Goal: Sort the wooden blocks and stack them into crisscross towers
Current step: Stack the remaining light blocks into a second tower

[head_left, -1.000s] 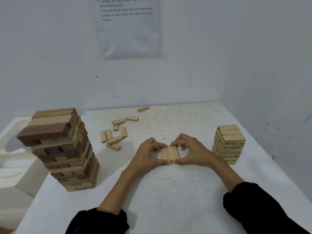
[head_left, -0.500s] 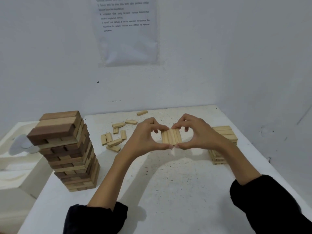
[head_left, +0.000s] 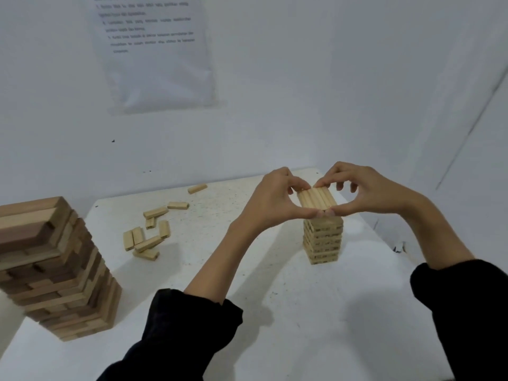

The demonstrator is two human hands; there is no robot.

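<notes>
Wooden block row (head_left: pixel 316 198) pinched between left hand (head_left: pixel 270 200) and right hand (head_left: pixel 367 192), above small tower (head_left: pixel 323 240).

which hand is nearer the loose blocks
Left. The left hand holds the block row by its left side, the side facing the loose blocks; the right hand holds its right side, farther off, above the small tower.

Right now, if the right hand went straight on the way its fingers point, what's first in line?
The row of blocks the right hand pinches; just past it, the left hand, thumbs touching or nearly. The small tower looks below that line.
</notes>
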